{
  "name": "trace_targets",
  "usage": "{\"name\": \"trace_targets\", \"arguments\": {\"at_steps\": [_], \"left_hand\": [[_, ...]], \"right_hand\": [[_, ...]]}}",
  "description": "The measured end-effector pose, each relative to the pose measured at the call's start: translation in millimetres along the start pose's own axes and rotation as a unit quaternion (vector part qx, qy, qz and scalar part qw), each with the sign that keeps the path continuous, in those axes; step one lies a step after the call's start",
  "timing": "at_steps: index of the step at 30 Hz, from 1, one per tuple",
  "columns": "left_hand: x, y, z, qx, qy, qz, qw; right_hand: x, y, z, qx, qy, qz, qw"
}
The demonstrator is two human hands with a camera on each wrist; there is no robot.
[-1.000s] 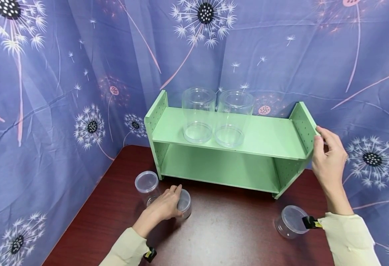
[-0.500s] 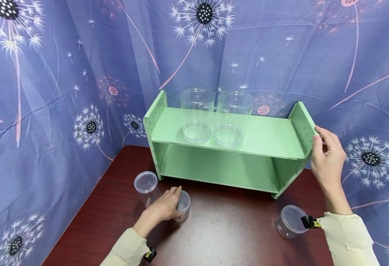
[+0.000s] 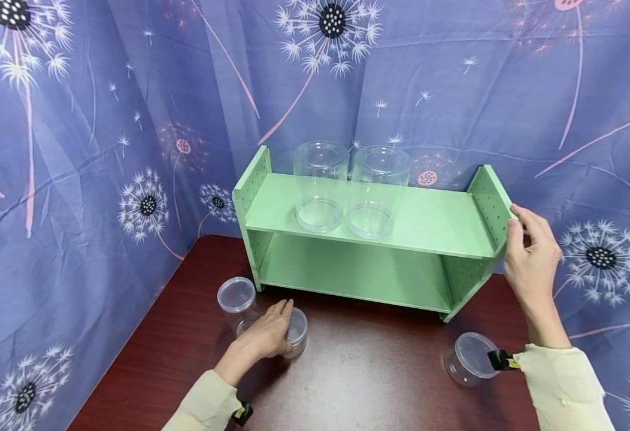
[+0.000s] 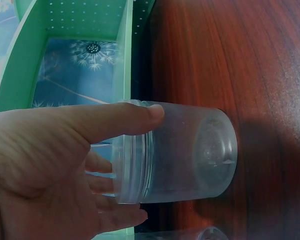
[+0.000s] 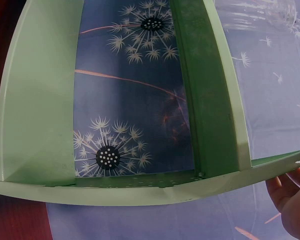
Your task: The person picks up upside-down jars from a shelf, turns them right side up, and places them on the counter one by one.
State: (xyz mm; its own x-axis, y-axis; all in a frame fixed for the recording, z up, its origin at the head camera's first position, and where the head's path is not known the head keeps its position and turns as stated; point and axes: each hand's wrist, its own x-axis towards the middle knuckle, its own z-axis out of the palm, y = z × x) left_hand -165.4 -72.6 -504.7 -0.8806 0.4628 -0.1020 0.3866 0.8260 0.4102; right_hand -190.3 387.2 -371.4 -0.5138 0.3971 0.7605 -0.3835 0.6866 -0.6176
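My left hand (image 3: 263, 335) is at a clear plastic jar (image 3: 297, 335) standing on the table. In the left wrist view the thumb lies along one side of this lidded jar (image 4: 180, 155), and the fingers curl round the lid on the other side. On the right, my right hand (image 3: 533, 257) holds the upper edge of the right side panel of a green two-tier shelf (image 3: 433, 221), pinched between thumb and fingers. The right wrist view has only part of that hand (image 5: 295, 205), beside the shelf's edge (image 5: 190, 192). Some left fingers are partly hidden behind the jar.
Two large clear jars (image 3: 320, 185) stand side by side on the upper tier. Another lidded jar (image 3: 236, 296) is left of my left hand, and one more (image 3: 471, 359) stands by my right sleeve. A blue dandelion-print curtain (image 3: 185, 90) hangs behind the dark red table (image 3: 347, 383).
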Motion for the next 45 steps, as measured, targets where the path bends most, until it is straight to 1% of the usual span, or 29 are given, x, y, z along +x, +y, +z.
{"name": "trace_targets", "arguments": {"at_steps": [8, 14, 17, 20, 24, 26, 29, 32, 35, 37, 42, 44, 45], "left_hand": [[-0.9, -0.7, -1.3, -0.01, -0.006, 0.001, 0.9999], [-3.3, -0.8, -3.5, -0.018, -0.01, -0.001, 0.9998], [-4.3, -1.3, -3.2, -0.02, -0.008, 0.001, 0.9998], [-4.9, 0.5, -5.2, -0.029, 0.009, 0.007, 0.9995], [-5.1, 6.5, -14.3, -0.046, 0.041, 0.03, 0.9976], [-5.5, 11.3, -22.1, -0.053, 0.05, 0.042, 0.9965], [-6.8, 18.8, -36.9, -0.075, 0.055, 0.052, 0.9943], [-9.0, 26.8, -56.3, -0.105, 0.062, 0.06, 0.9907], [-11.7, 33.9, -78.4, -0.128, 0.081, 0.07, 0.986], [-13.0, 37.4, -93.3, -0.141, 0.101, 0.081, 0.9816], [-11.2, 41.2, -129.0, -0.184, 0.153, 0.111, 0.9647], [-9.2, 42.1, -143.3, -0.2, 0.164, 0.115, 0.9591], [-8.3, 42.5, -150.7, -0.203, 0.169, 0.115, 0.9576]], "right_hand": [[-0.6, -0.3, -0.2, 0.003, 0.004, -0.003, 1.0], [-0.5, 2.3, -0.1, 0.004, 0.0, -0.002, 1.0], [-0.6, 2.4, -0.1, 0.002, -0.001, -0.001, 1.0], [-0.8, 2.0, -0.1, 0.002, -0.001, 0.0, 1.0], [-0.6, 1.5, 0.0, 0.002, 0.001, 0.0, 1.0], [-0.6, 0.9, 0.1, 0.001, 0.002, 0.0, 1.0], [-0.8, -1.6, 0.3, -0.001, 0.004, -0.004, 1.0], [-1.2, -5.0, 0.4, -0.001, 0.006, -0.009, 0.9999], [-1.3, -7.1, 1.0, 0.001, 0.008, -0.01, 0.9999], [-1.1, -6.7, 1.2, 0.001, 0.009, -0.008, 0.9999], [-0.4, -2.6, 0.8, 0.002, 0.008, -0.004, 1.0], [-0.1, -1.2, 0.0, 0.003, 0.006, -0.003, 1.0], [0.0, -0.8, -0.4, 0.003, 0.005, -0.002, 1.0]]}}
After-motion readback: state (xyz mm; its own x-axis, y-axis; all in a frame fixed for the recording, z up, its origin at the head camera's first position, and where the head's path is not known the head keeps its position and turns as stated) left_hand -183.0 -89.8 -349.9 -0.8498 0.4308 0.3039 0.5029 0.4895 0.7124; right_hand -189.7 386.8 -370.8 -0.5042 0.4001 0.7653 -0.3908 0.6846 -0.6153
